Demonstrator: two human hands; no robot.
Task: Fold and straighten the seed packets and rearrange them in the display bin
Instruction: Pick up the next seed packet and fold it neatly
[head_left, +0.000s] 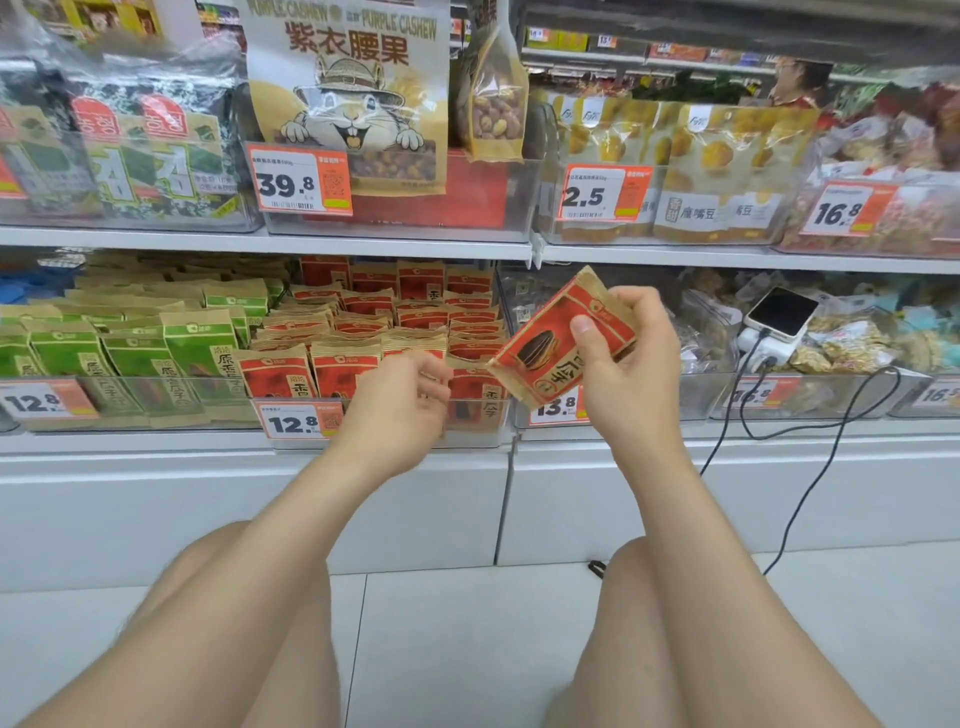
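My right hand (626, 364) grips a red and brown seed packet (545, 343), tilted, in front of the lower shelf; my thumb lies across its face. My left hand (402, 405) hangs with loosely curled fingers at the front of the clear display bin (483, 436) and holds nothing. That bin is packed with several rows of the same red seed packets (395, 317), most of them upright.
A bin of green seed packets (130, 343) sits to the left. To the right a phone (782, 312) on a charger rests on bagged snacks, its black cable (831, 441) hanging down the shelf front. Upper shelf holds cashew and snack bags. My knees are below.
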